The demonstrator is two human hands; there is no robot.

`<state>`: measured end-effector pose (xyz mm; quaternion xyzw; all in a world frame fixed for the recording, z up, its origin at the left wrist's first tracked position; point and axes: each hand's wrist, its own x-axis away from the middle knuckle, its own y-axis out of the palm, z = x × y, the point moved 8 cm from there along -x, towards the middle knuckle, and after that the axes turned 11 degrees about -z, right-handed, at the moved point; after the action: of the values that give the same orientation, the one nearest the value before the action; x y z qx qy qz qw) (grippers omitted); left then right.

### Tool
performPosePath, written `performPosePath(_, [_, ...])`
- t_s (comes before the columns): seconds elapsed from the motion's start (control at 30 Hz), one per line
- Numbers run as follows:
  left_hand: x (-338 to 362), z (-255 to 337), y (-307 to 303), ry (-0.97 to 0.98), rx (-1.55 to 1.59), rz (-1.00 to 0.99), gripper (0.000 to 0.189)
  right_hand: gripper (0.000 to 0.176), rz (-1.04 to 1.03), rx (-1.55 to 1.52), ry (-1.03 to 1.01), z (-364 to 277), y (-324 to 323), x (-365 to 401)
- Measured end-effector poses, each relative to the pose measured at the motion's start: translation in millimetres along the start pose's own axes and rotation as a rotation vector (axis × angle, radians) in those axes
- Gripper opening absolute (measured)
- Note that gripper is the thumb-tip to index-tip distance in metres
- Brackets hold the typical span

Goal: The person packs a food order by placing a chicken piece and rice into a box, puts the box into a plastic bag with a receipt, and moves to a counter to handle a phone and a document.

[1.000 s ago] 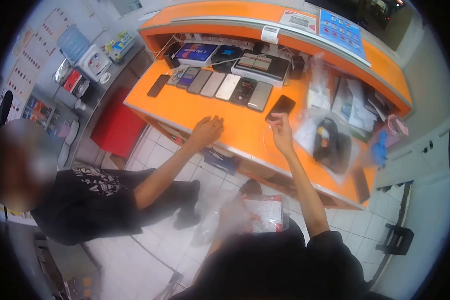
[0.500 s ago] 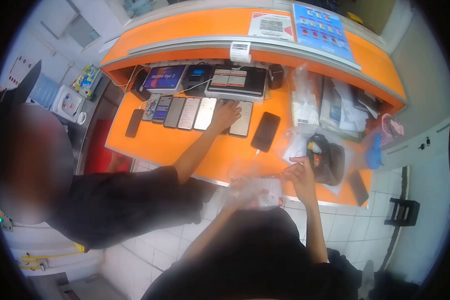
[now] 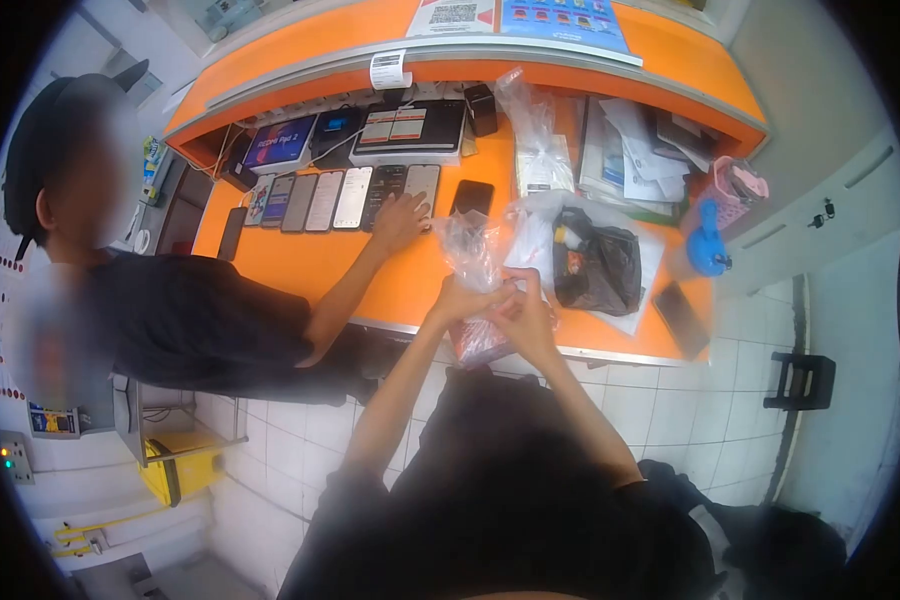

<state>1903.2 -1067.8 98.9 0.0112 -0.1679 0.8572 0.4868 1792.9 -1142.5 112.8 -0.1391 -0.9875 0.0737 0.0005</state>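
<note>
At the desk's front edge I have a clear plastic bag [image 3: 467,245] with a red-and-white package [image 3: 478,338] showing at its lower end. My left hand [image 3: 462,301] is closed on the bag from the left side. Against it, my right hand [image 3: 527,322] pinches the plastic, its fingertips close to my left ones. What exactly the fingertips grip is partly hidden. Beyond the bag lies a dark phone [image 3: 473,196]. A black plastic bag [image 3: 602,265] with small items in it sits right of my hands.
A co-worker's hand [image 3: 402,222] touches phones lined up on the orange desk [image 3: 270,252]. Boxes [image 3: 410,133] stand under the shelf. Papers [image 3: 638,155], a blue bottle [image 3: 707,245], a pink basket [image 3: 738,190] and another phone [image 3: 681,318] are at right. A black stool [image 3: 802,381] stands on the floor.
My hands have come together at the clear bag, which now stands higher and upright. My right hand was apart from it earlier. The view has shifted; the co-worker's hand remains at the phones.
</note>
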Motion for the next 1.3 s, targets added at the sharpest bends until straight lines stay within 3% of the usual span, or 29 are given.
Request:
performPosePath(0.07, [-0.6, -5.8, 9.0, -0.041, 0.139, -0.050, 0.053, 0.065, 0.080, 0.017, -0.041, 1.0, 6.2, 2.2])
performPosePath(0.13, [5.0, -2.9, 16.5, -0.023, 0.125, -0.026, 0.047, 0.061, 0.264, 0.085, -0.049, -3.8, 0.4, 12.8])
performPosePath(0.2, [14.2, -2.5, 31.0, -0.004, 0.110, -0.008, 0.041, 0.059, 0.322, 0.113, -0.052, 6.1, 1.8, 21.1])
performPosePath(0.3, [35.5, -4.3, 56.1, 0.036, -0.089, 0.149, 0.029, 0.055, 0.411, 0.144, -0.123, 30.1, -3.1, 29.2])
performPosePath(0.37, [69.5, 24.0, 65.0, 0.326, -0.611, 0.513, 0.024, 0.054, 0.436, 0.141, -0.192, 39.1, -9.5, 38.1])
performPosePath(0.4, [74.4, 17.9, 71.1, 0.322, -0.613, 0.514, 0.024, 0.054, 0.420, 0.252, -0.279, 32.4, -9.6, 44.3])
performPosePath(0.47, [74.3, -20.4, 74.7, 0.032, -0.359, 0.434, 0.023, 0.054, 0.393, 0.360, -0.360, 24.1, -7.0, 51.8])
performPosePath(0.57, [77.5, -22.0, 68.4, 0.146, -0.238, 0.427, 0.019, 0.052, 0.309, 0.371, -0.269, 7.5, -10.7, 54.7])
performPosePath(0.67, [68.1, -23.5, 57.6, 0.220, -0.179, 0.308, 0.028, 0.058, 0.151, 0.273, -0.213, 0.7, -19.8, 55.6])
performPosePath(0.7, [68.5, -23.1, 58.8, 0.217, -0.179, 0.299, 0.028, 0.054, 0.119, 0.089, -0.160, 1.2, -26.6, 54.8])
performPosePath(0.77, [72.8, -38.0, 57.2, 0.090, 0.119, 0.349, 0.023, 0.055, 0.062, -0.362, -0.036, 23.4, -30.6, 49.9])
performPosePath(0.8, [75.4, -26.7, 57.6, 0.082, 0.121, 0.342, 0.023, 0.055, 0.067, -0.365, -0.027, 24.5, -31.1, 45.6])
performPosePath(0.87, [78.1, -12.5, 56.9, 0.045, 0.208, 0.328, 0.021, 0.060, 0.183, -0.565, -0.024, 28.9, -31.9, 36.7])
performPosePath(1.0, [81.1, -25.9, 58.2, 0.044, 0.202, 0.359, 0.021, 0.065, 0.383, -0.545, -0.089, 22.4, -22.3, 35.7])
performPosePath(1.07, [84.1, -33.9, 60.3, -0.086, 0.271, 0.395, 0.022, 0.065, 0.464, -0.374, -0.193, 14.3, -22.5, 43.3])
performPosePath(1.1, [83.5, -34.5, 59.7, -0.089, 0.272, 0.396, 0.022, 0.065, 0.463, -0.374, -0.190, 17.0, -22.1, 46.0])
performPosePath(1.27, [80.4, -25.8, 58.7, -0.024, 0.265, 0.320, 0.023, 0.060, 0.440, 0.414, -0.372, -21.5, -20.8, 68.7])
performPosePath(1.3, [80.4, -24.8, 58.8, -0.025, 0.266, 0.321, 0.023, 0.060, 0.439, 0.414, -0.371, -20.0, -20.4, 69.3])
